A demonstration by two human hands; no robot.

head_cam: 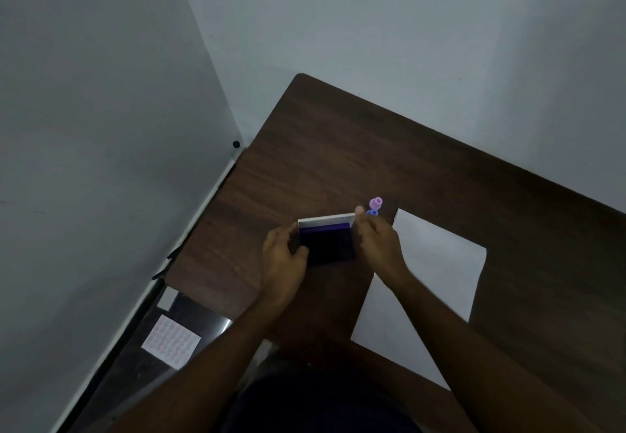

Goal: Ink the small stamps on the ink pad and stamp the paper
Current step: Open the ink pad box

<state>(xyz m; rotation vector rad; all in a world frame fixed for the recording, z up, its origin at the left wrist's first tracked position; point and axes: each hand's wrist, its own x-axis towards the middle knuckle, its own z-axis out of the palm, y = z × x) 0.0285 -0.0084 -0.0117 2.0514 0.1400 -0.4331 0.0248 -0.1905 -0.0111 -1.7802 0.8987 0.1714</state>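
Note:
A dark purple ink pad (330, 244) lies on the brown table (338, 148), its white-edged lid (327, 221) raised at the far side. My left hand (283, 260) grips the pad's left edge. My right hand (377, 243) holds the lid's right corner with its fingertips. Two small stamps stand just beyond my right hand: a pink one (376, 202) and a blue one (372, 212), partly hidden by my fingers. A white sheet of paper (437, 263) lies to the right of the pad, under my right forearm.
Grey walls close in behind and to the left of the table. On the dark floor at lower left lie a white sheet with rows of pale dots (171, 341) and a small white box (167, 297). Dark slim objects (166, 266) lie near the wall.

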